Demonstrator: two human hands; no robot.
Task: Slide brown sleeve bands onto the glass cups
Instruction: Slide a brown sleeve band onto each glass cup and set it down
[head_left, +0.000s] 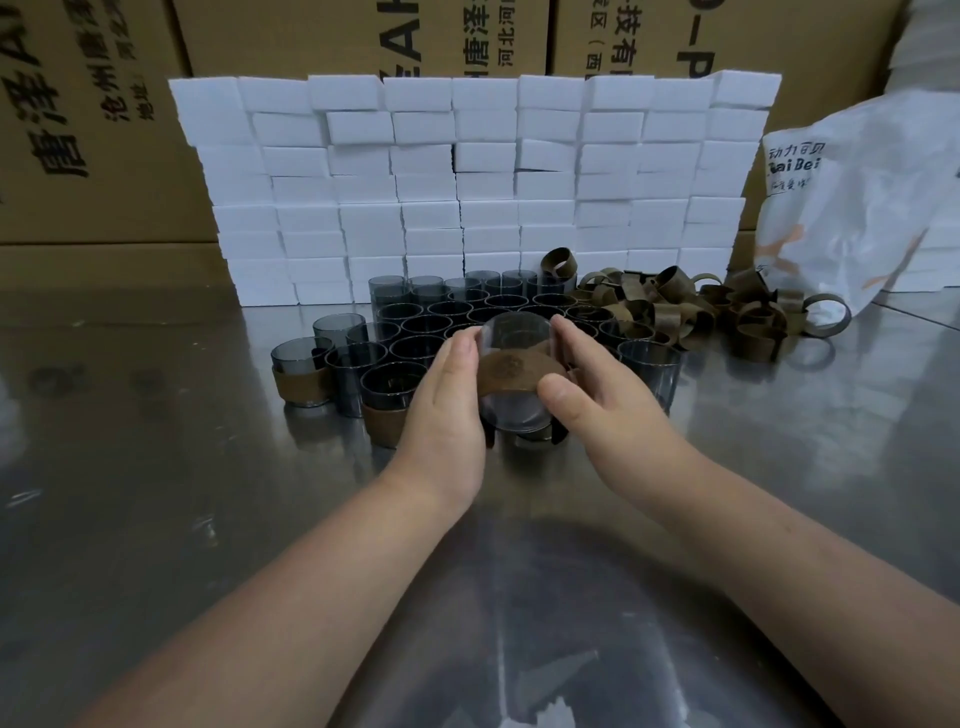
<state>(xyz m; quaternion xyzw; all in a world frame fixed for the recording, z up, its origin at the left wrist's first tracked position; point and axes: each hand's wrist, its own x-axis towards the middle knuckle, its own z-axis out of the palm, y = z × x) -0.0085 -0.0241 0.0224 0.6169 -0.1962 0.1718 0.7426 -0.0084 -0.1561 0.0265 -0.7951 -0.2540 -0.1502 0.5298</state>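
Your left hand (451, 400) covered the left flank of the glass cup (515, 332) you held, and its thumb was out of sight. Your right hand (582, 384) hid the right end of the sleeve band (511, 371); the stamped mark on that band was too blurred to read. Dark shapes under the cup's base could not be made out. Your forearms (322, 597) ran off the bottom edge. The standing cups (415, 327) masked the foot of the white block wall (467, 182). The cardboard boxes (93, 104) were cut off at the top, their print with them, and the white bag (857, 208) ran off the right edge.
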